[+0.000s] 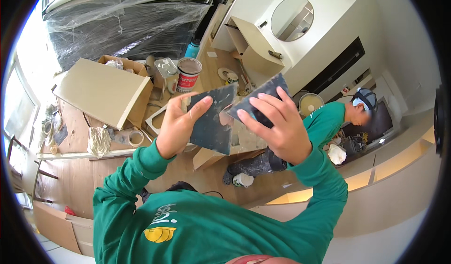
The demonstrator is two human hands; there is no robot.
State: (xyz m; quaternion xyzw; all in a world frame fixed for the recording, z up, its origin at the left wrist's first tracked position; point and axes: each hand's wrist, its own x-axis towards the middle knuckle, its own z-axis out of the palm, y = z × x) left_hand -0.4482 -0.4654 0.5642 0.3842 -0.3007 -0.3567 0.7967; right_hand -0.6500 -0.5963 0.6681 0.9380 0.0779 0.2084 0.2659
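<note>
Seeing left hand (181,123) gripping dark putty blade (213,121), right hand (277,128) gripping second blade (260,99), edges touching, both held up in front of red-white paint can (189,74); co-worker in green (329,121) right of can

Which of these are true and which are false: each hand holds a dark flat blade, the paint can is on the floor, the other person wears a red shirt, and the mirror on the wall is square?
1. Each hand holds a dark flat blade. True: the left hand grips one blade and the right hand grips another blade.
2. The paint can is on the floor. True.
3. The other person wears a red shirt. False: the shirt is green.
4. The mirror is square. False: it is round.
</note>
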